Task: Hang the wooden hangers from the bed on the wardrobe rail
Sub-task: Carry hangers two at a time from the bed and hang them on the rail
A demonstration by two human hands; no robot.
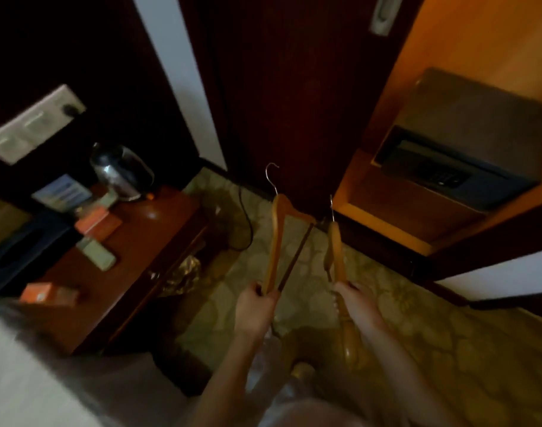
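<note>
Wooden hanger in left hand, second hanger in right hand. Both are in the air over the carpet, just short of the dark wardrobe door. Neither is hung; the rail is not in view.

Left hand: fingers curled round the near tip, where the shoulder arm meets the crossbar. Right hand: fingers curled round the wood partway along, with more wood running on below the fist toward the camera. Blur hides finer finger detail.

Handling, my read: rigid, light, no flex. Varnished wood is likely a bit slick. The end grip makes a long lever, so the hook will wander. I'd shift the hold to the neck just under the hook before hanging.

Orientation: both long axes run away from the person toward the wardrobe, metal hooks at the far end. The first hanger shows as a narrow triangle, the second nearly edge-on.

Safe sits in the open compartment to the right. Kettle stands on the side table to the left.
</note>
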